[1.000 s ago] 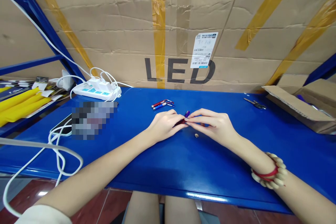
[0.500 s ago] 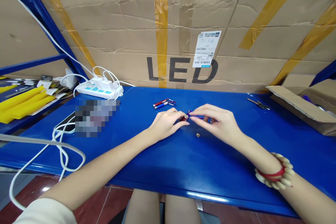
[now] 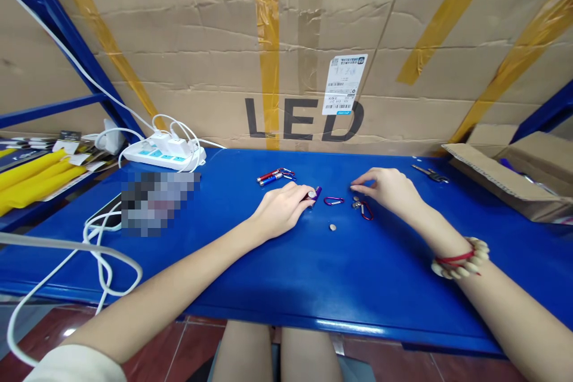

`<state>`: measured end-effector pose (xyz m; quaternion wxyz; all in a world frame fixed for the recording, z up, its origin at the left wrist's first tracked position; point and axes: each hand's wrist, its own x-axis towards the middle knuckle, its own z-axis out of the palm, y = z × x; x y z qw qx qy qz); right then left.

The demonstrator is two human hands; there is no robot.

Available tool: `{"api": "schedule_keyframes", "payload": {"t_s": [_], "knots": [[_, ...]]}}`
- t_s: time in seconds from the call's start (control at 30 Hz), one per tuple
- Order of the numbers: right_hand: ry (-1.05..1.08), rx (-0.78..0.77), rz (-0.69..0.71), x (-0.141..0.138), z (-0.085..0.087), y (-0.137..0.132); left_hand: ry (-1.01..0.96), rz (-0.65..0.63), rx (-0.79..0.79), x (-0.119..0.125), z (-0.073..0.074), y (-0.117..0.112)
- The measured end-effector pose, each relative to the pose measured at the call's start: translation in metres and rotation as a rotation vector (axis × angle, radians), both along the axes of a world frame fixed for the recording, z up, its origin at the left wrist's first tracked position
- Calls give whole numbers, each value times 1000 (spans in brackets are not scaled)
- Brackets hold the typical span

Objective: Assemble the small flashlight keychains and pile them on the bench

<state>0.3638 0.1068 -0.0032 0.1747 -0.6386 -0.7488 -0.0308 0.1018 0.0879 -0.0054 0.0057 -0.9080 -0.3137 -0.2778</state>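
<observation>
My left hand (image 3: 280, 209) is closed around a small, mostly hidden flashlight tube (image 3: 310, 195), its round silver end facing up. Against its fingertips is a purple flashlight tube (image 3: 318, 192); whether the hand grips it too is unclear. My right hand (image 3: 387, 188) hovers over the table with thumb and forefinger slightly apart and nothing visible between them. Just below its fingertips are small silver discs like button cells (image 3: 356, 198) and a red carabiner (image 3: 367, 210). A purple carabiner (image 3: 333, 200) lies between the hands, and another button cell (image 3: 332, 227) lies nearer me.
Behind my left hand lie a red mini flashlight (image 3: 267, 175) and a blue one (image 3: 271, 179), both with carabiners. Keys (image 3: 430, 173) and an open cardboard box (image 3: 496, 185) are at right. A power strip (image 3: 165, 155), white cables and a phone (image 3: 105, 215) occupy the left.
My right hand has moved right, away from my left hand. The purple and red carabiners and discs beneath it now show on the table. My left hand stays around the tube.
</observation>
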Motion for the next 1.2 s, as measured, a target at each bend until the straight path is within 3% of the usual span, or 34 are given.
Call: {"api": "schedule_keyframes", "payload": {"t_s": [0.17, 0.33, 0.43, 0.77, 0.97, 1.2], "knots": [[100, 4, 76, -12, 8, -6, -16, -29, -24, 0, 2, 1], [649, 45, 350, -51, 21, -29, -26, -72, -108, 1, 3, -1], [773, -37, 412, -66, 22, -39, -32, -91, -135, 1, 3, -2], [866, -126, 437, -65, 21, -39, -171, -197, -273, 1, 1, -5], [860, -348, 412, -61, 16, -34, -117, -222, -266, 0, -1, -11], [857, -347, 484, -62, 15, -39, -75, -191, -198, 0, -5, -15]]}}
